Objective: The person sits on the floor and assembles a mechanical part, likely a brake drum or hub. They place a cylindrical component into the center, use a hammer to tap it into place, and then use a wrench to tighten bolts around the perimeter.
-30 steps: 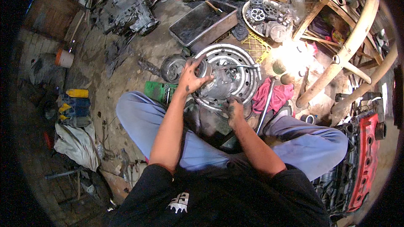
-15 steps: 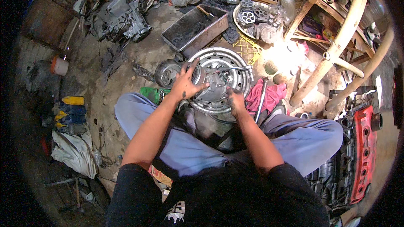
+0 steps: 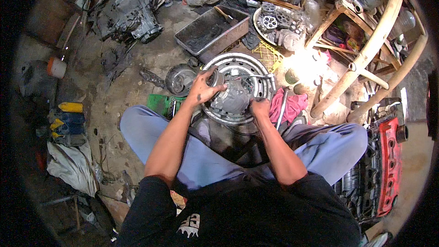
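A grey metal compressor [image 3: 232,97] with a round pulley at its left end rests on a silver steel wheel rim [image 3: 264,78] between my knees. My left hand [image 3: 204,88] grips the pulley end, its thumb reaching over the body and its fingers round the far side. My right hand [image 3: 259,109] is closed at the compressor's right end, fingers curled against it; their tips are hidden. A long metal handle [image 3: 282,106] leans beside my right hand, next to a pink cloth [image 3: 295,104]. Left of the rim lies a dark round housing [image 3: 179,80].
A green socket case [image 3: 157,103] lies by my left knee. Beyond the rim stand a grimy rectangular tray [image 3: 192,34] with a brush and a bowl of metal parts [image 3: 270,20]. A bright lamp glares at right, near a wooden frame [image 3: 366,55]. A red-topped engine part [image 3: 388,169] lies at far right.
My right hand has folded from an extended thumb into a closed grip at the compressor's right end. The compressor has turned slightly under my hands. The whole view has shifted a little.
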Available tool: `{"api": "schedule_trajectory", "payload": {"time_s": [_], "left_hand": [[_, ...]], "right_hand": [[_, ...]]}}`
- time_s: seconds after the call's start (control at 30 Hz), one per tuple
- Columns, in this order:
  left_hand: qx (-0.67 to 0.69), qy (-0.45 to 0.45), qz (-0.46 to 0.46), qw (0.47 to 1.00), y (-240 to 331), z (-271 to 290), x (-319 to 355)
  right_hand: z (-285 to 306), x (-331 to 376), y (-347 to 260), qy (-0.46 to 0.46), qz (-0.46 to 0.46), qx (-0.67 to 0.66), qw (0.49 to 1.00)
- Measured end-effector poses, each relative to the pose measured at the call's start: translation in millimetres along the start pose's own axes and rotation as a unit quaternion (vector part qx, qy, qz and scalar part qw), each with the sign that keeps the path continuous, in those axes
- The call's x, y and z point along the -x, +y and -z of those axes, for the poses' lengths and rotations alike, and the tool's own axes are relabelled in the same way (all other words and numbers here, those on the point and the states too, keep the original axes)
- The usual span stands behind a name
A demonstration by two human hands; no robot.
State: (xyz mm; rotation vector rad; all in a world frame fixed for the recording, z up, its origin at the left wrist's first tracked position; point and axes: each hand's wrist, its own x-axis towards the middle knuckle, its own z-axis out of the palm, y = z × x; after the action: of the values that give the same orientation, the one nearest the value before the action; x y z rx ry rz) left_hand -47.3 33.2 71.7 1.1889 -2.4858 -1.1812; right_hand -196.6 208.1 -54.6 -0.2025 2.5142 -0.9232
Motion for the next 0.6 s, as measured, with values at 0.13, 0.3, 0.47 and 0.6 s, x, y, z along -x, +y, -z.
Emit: {"api": "schedule_trajectory", "payload": {"time_s": [0.13,0.3,0.47,0.6], "left_hand": [[0.054,-0.068,-0.015,0.996,12.4,3.4,-3.9],[0.023,-0.156,-0.034,0.987,11.4,-18.6,-26.5],[-0.014,-0.250,-0.034,0.968,30.1,-36.0,-43.8],[-0.051,-0.301,-0.039,0.951,21.7,-51.8,-65.0]], "right_hand": [[30.9,32.6,11.7,0.020,0.088,-0.121,0.989],[50.7,58.4,24.4,-0.061,-0.101,-0.253,0.960],[30.0,57.6,75.4,-0.085,-0.135,-0.366,0.917],[18.7,44.5,102.3,-0.103,-0.132,-0.373,0.913]]}}
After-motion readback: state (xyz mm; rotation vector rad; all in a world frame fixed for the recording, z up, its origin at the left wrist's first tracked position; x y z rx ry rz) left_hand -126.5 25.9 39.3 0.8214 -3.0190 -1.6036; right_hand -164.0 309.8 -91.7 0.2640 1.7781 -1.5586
